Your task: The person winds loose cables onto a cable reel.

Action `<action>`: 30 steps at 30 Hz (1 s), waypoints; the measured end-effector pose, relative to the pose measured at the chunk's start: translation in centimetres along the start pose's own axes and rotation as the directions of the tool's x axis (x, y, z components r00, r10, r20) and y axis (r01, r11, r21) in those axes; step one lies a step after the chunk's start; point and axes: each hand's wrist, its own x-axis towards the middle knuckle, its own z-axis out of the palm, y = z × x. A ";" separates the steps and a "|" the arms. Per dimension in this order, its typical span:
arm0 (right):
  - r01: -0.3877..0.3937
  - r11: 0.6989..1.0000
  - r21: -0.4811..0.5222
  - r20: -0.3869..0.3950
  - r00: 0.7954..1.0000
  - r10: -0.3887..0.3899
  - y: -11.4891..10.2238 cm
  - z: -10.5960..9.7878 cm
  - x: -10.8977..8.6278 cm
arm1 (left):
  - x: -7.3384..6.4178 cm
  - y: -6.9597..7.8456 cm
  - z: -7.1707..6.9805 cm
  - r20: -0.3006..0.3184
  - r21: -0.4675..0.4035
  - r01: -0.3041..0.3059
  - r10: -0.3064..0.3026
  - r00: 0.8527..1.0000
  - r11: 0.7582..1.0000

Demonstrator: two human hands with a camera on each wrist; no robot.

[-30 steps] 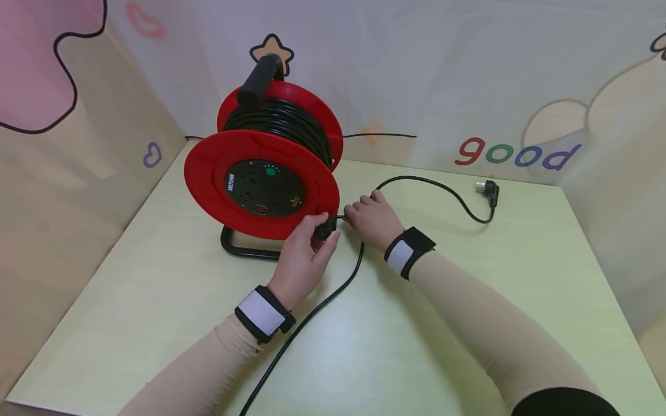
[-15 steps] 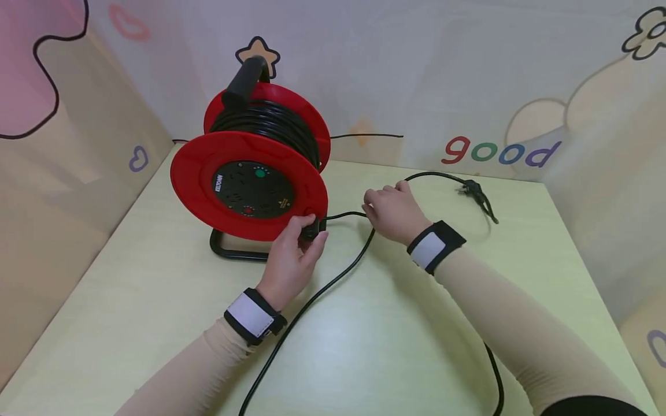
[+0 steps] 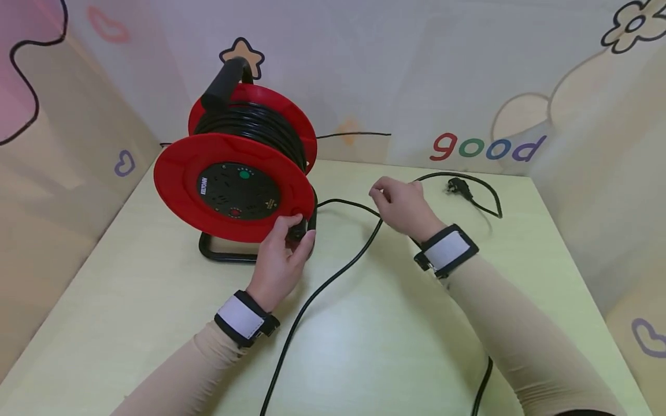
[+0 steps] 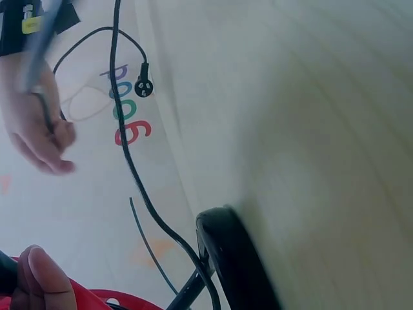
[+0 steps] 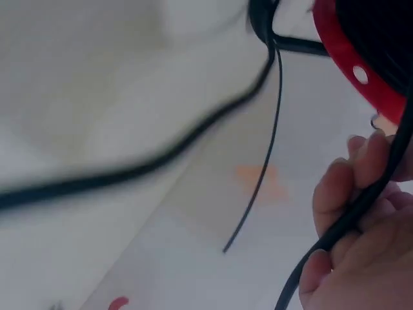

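A red reel (image 3: 236, 151) stands on the left of a pale bench (image 3: 374, 352), wound with black cable (image 3: 343, 273). Its round black panel (image 3: 239, 193) faces the person, with a dark handle (image 3: 224, 86) on top and a black stand (image 3: 229, 256) underneath.

The left hand (image 3: 274, 268) is at the front disc's lower right edge, its fingers and thumb pinching a black knob (image 3: 298, 232). The right hand (image 3: 406, 208) is to the right of the reel, apart from it, with its fingers curled around the cable, as the right wrist view shows.

From the reel's lower right side, the cable arcs towards the right hand, then bends down to the near edge of the head view. Another stretch comes up past the right forearm, through the right hand, and loops to a black plug (image 3: 459, 186) near the back right of the bench.

Both wrists wear black bands with white patches. Behind, a pale wall (image 3: 364, 63) carries the word "good" (image 3: 488, 149) in coloured letters, a star (image 3: 242, 56) and a flower (image 3: 635, 24).
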 end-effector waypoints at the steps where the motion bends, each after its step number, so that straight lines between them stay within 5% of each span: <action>1: 0.007 1.000 -0.017 0.026 1.000 -0.007 -0.3 0.5 0.0 | 0.0 0.0 0.0 0.005 0.003 0.003 -0.003 1.000 1.000; 7: 0.050 0.983 -0.179 0.180 0.983 -0.018 0.7 0.2 -0.6 | 0.1 -0.2 -0.1 0.016 0.028 -0.009 0.009 1.000 1.000; 14: 0.048 0.908 -0.417 0.288 0.954 0.082 7.6 -4.5 -2.7 | 0.0 -0.4 -0.5 0.019 0.032 -0.006 0.005 1.000 0.999; 18: 0.049 0.883 -0.466 0.247 0.966 0.077 11.9 -5.7 -4.5 | 0.0 -0.3 -0.6 0.024 0.028 -0.003 0.002 1.000 1.000; 24: 0.012 0.915 -0.404 0.214 0.973 0.082 15.7 -4.4 -6.7 | -0.1 -0.3 -0.5 0.027 0.016 0.020 -0.020 0.999 1.000; 30: -0.075 0.963 -0.259 0.198 0.972 0.129 14.1 -3.2 -7.0 | -0.1 -0.3 -0.5 0.027 0.015 0.029 -0.029 0.999 0.999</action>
